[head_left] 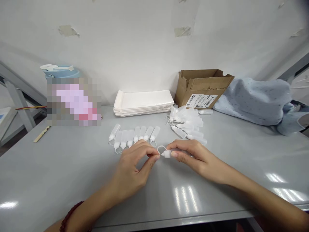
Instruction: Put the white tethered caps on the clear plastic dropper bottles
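Observation:
A small translucent white dropper bottle (167, 153) lies sideways in my right hand (190, 154), its nozzle pointing left. The fingers and thumb of that hand are closed around the body and hide most of it. From its neck a thin white cap strap (161, 147) arches over to my left hand (137, 164), which pinches the strap's end between thumb and forefinger, right by the nozzle tip. The cap itself is hidden in the fingertips. Just beyond my left hand several similar bottles (136, 132) lie in a rough row. A heap of more such bottles (188, 122) lies beyond my right hand.
Against the wall lies a stack of white envelopes (145, 101). An open cardboard box (205, 88) stands to its right, beside a light blue cloth (253, 100). At the left are a blue container (62, 71), a blurred-out pink item (74, 100) and a pale strip (42, 134).

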Tool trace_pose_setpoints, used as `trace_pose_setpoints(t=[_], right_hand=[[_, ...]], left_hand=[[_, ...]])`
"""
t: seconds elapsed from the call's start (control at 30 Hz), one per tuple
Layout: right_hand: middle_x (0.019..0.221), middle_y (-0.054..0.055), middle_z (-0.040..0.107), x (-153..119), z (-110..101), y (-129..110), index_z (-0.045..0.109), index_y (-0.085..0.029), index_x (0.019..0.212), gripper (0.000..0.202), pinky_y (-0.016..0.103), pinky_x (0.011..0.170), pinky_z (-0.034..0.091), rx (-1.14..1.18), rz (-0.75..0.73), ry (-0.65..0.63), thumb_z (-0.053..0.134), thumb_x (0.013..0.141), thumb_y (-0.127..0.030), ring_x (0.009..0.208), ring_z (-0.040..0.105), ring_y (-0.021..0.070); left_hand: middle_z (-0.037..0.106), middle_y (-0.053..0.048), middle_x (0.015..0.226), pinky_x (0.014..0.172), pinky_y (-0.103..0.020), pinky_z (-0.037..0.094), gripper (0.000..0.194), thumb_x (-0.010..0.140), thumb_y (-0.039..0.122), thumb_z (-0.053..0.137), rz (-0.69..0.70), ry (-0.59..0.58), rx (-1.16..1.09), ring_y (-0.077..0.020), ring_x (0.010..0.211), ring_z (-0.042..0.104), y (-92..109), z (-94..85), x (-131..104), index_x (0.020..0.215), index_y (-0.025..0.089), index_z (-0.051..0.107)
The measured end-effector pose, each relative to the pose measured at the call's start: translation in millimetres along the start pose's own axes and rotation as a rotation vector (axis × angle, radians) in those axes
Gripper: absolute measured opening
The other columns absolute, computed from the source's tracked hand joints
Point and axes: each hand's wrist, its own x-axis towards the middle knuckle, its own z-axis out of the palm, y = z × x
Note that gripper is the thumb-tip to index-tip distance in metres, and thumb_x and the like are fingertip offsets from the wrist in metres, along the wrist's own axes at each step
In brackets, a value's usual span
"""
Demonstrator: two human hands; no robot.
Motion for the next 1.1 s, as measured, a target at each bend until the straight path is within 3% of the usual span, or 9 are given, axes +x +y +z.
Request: trace_pose_setpoints(t=[0.17,0.47,0.67,0.87,1.1], right_hand=[[0.085,0.001,0.063,3,5,3,0.063,-0.017,0.097,0.023,0.023,0.068,0.039,-0.012,-0.035,0.024,0.044,0.093,-0.028,0.074,0.055,0.0112],[0.085,-0.001,0.065,4,-2,0,0.064,-0.021,0.098,0.021,0.022,0.061,0.039,-0.016,-0.014,0.043,0.045,0.093,-0.029,0.072,0.055,0.0107],[0.085,-0.001,0.065,2,-2,1,0.064,-0.021,0.098,0.023,0.022,0.061,0.039,-0.055,-0.010,0.017,0.044,0.094,-0.031,0.073,0.055,0.0115],[0.089,0.002,0.064,3,1,7,0.060,-0.016,0.105,0.020,0.023,0.071,0.041,-0.106,-0.132,-0.023,0.046,0.093,-0.023,0.078,0.057,0.0122],[0.092,0.002,0.064,6,0,6,0.060,-0.017,0.107,0.020,0.023,0.074,0.041,-0.090,-0.150,-0.027,0.047,0.093,-0.024,0.081,0.057,0.0118]], left_hand=[[0.059,0.001,0.067,0.061,-0.024,0.043,0.011,0.084,0.010,0.054,0.063,0.048,0.015,-0.0112,0.065,0.052,-5,5.8,1,0.078,0.017,0.059],[0.062,0.001,0.076,0.065,-0.024,0.046,0.005,0.082,0.015,0.058,-0.046,-0.017,0.068,-0.0121,0.073,0.056,-3,-6.3,5,0.084,0.019,0.060],[0.060,0.000,0.071,0.061,-0.024,0.045,0.008,0.084,0.011,0.054,0.085,0.014,0.083,-0.0115,0.067,0.054,-4,-1.6,5,0.082,0.018,0.059],[0.059,-0.001,0.072,0.061,-0.027,0.045,0.012,0.083,0.006,0.053,0.234,0.092,0.116,-0.0132,0.066,0.052,-8,6.4,-2,0.084,0.018,0.056],[0.061,-0.002,0.077,0.062,-0.029,0.046,0.014,0.080,0.006,0.058,0.261,0.102,0.143,-0.0143,0.070,0.053,-11,5.6,-1,0.088,0.017,0.055]])
